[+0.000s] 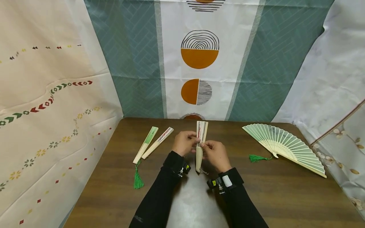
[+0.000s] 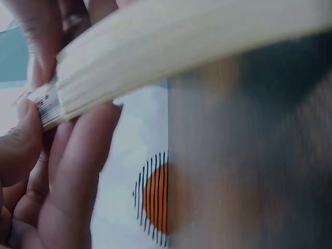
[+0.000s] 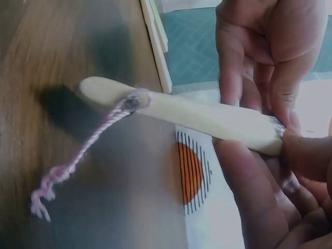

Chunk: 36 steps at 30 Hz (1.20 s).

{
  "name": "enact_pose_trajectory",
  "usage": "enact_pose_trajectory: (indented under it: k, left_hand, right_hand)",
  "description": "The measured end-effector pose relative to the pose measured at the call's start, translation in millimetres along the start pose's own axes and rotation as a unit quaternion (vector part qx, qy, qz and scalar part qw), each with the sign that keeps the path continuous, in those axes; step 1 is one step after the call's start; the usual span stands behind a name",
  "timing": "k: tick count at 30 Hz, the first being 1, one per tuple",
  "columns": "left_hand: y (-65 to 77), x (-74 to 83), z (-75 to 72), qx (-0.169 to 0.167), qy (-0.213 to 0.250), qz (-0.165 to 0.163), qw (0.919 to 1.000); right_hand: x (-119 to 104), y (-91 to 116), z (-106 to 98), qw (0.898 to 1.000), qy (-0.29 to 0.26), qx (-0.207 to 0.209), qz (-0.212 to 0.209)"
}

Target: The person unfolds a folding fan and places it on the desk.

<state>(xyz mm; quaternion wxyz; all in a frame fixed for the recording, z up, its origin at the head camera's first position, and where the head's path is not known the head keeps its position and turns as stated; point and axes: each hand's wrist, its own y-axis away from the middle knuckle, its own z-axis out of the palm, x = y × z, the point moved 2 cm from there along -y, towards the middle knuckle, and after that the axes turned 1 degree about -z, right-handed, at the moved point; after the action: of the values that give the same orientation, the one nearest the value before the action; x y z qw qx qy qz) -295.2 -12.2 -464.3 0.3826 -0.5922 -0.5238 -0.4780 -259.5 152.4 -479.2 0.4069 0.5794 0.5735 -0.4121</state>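
Both hands hold one folding fan (image 1: 199, 155) upright over the middle of the table, its ribs nearly together and its printed leaf at the top. My left hand (image 1: 183, 143) pinches it from the left, my right hand (image 1: 217, 154) from the right, both near where the leaf meets the bare ribs. In the left wrist view the stacked ribs (image 2: 155, 49) spread slightly. The right wrist view shows the fan's outer rib (image 3: 207, 116) with a pink-and-white twisted cord (image 3: 93, 136) hanging from its pivot end.
On the left lie two folded fans, one green (image 1: 146, 144) with a green tassel (image 1: 138, 180), the other printed (image 1: 158, 142). At the right lies a spread pale-green fan (image 1: 288, 147) with a green tassel (image 1: 258, 158). Patterned cloths (image 1: 137, 63) hang behind the wooden table (image 1: 273, 196).
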Motion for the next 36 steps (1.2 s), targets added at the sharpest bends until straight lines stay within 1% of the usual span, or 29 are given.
enact_pose_trajectory:
  k: [5,9,16,22,25,32,36]
  left_hand:
    - [-4.2,-1.0,-0.9,-0.011,0.068,-0.006,0.9976]
    - [-6.4,-2.7,-2.7,-0.006,0.100,-0.009,0.9949]
    - [-7.9,-3.8,-6.4,0.000,0.151,-0.022,0.9882]
    - [-8.2,-4.0,-7.5,0.002,0.184,-0.029,0.9826]
    - [-8.7,-4.7,-7.9,0.002,0.190,-0.032,0.9812]
    - [-9.6,-10.2,-8.9,0.005,0.208,-0.034,0.9775]
    - [-8.8,-11.5,-9.7,0.006,0.218,-0.037,0.9753]
  right_hand:
    - [-1.6,-2.1,-3.2,0.999,-0.023,0.030,0.016]
    - [-2.4,-4.1,-6.3,0.998,-0.036,0.037,0.024]
    - [-1.1,-5.8,-10.6,0.995,-0.070,0.045,0.052]
    - [-2.1,-3.9,-12.8,0.993,-0.090,0.052,0.059]
    - [-2.3,-3.3,-13.1,0.992,-0.097,0.055,0.060]
    - [1.5,-2.4,-17.0,0.986,-0.138,0.057,0.076]
    - [2.6,-0.8,-17.8,0.985,-0.143,0.058,0.078]
